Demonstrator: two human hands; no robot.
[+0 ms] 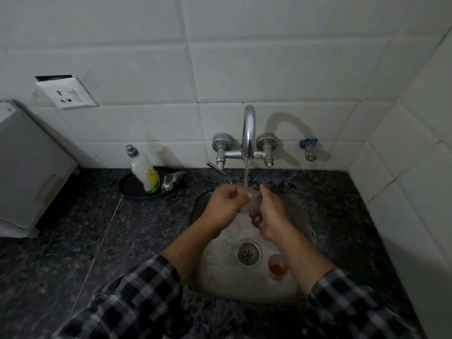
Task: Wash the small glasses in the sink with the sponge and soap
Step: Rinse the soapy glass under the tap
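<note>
Over the steel sink [297, 211] both my hands hold one small clear glass [251, 201] under the running water from the tap [249, 133]. My left hand [223, 206] grips the glass from the left with curled fingers. My right hand [270, 214] wraps round it from the right. A second small glass [276, 266] with reddish residue stands in the basin right of the drain [248, 253]. The soap bottle [144, 171] and a soapy sponge [172, 179] sit on a dark tray [129, 188] at the back left.
Dark speckled stone counter [85, 228] surrounds the sink. A white appliance [27, 172] stands at the far left below a wall socket [66, 92]. A small valve [309, 149] juts from the tiled wall right of the tap. A tiled side wall closes the right.
</note>
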